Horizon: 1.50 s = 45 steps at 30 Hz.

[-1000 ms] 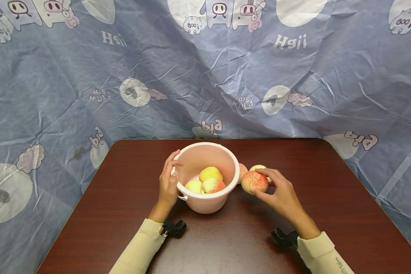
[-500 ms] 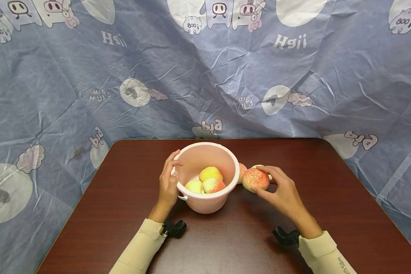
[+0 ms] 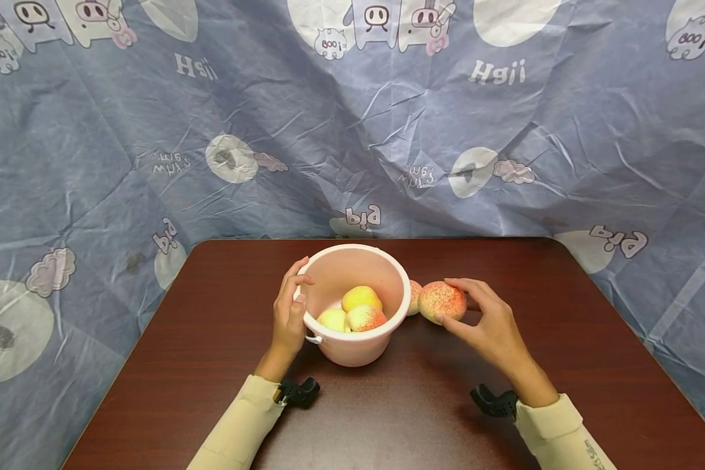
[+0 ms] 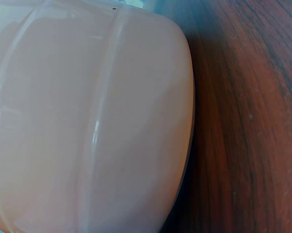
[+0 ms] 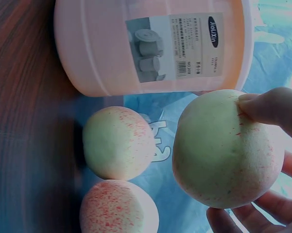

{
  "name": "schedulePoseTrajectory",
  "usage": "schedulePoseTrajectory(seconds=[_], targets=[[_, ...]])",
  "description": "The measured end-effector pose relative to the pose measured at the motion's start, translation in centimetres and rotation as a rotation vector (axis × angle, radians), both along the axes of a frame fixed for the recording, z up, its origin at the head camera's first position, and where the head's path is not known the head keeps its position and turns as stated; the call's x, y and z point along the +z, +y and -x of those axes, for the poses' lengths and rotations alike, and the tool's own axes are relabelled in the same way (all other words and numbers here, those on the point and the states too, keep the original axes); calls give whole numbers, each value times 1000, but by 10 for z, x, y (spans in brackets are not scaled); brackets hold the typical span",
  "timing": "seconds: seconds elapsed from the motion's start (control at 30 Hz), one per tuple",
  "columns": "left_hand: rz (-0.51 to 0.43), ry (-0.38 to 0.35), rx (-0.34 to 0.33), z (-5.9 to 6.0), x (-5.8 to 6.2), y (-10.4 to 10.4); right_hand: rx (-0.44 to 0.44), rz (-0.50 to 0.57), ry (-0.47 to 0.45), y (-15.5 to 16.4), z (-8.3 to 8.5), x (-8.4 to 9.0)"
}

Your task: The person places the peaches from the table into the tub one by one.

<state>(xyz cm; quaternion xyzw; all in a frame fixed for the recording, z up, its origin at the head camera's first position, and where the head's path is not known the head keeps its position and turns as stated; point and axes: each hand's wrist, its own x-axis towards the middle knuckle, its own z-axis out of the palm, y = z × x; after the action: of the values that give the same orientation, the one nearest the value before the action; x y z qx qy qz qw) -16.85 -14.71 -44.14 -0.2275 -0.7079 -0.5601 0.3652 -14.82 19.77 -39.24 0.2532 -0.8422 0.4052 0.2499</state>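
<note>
In the head view, my left hand (image 3: 289, 314) grips the left rim of a pale pink plastic bucket (image 3: 352, 351), which tilts slightly towards me. Inside lie a yellow peach (image 3: 361, 297), a pale peach (image 3: 332, 319) and a red-speckled one (image 3: 367, 318). Right of the bucket, my right hand (image 3: 493, 326) holds a red and yellow peach (image 3: 442, 302) between thumb and fingers. In the right wrist view this held peach (image 5: 226, 150) is off the table. Two further peaches rest beside the bucket: one greenish (image 5: 118, 143), one red-speckled (image 5: 117, 208). The left wrist view shows only the bucket wall (image 4: 136, 116) and tabletop.
A dark reddish-brown wooden table (image 3: 376, 418) carries everything. Behind it hangs a blue-grey printed cloth (image 3: 305, 130). Black wrist mounts (image 3: 298, 391) sit on both wrists. The bucket bears a printed label (image 5: 180, 47) on its right side.
My right hand has moved slightly away and to the right with the peach, which now hides the pale peach behind it in the head view. The left hand and bucket have stayed put.
</note>
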Motion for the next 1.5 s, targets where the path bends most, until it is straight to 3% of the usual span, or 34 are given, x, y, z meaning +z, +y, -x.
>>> schedulePoseTrajectory(seconds=[0.43,0.53,0.77,0.93,1.27,1.5], targets=[[-4,-1,-2,-1,0,-1,14,-7,36,-19,-20,45],[-2,-3,-4,-2,1,0,15,-9,41,-19,-18,46],[-3,-3,0,-1,0,-1,9,-15,47,-6,4,23],[-4,2,-3,0,-1,-1,11,-9,51,-5,6,24],[-3,-1,3,-1,1,0,-15,3,73,-11,5,36],[1,5,0,-1,1,-1,-6,40,101,-29,-12,66]])
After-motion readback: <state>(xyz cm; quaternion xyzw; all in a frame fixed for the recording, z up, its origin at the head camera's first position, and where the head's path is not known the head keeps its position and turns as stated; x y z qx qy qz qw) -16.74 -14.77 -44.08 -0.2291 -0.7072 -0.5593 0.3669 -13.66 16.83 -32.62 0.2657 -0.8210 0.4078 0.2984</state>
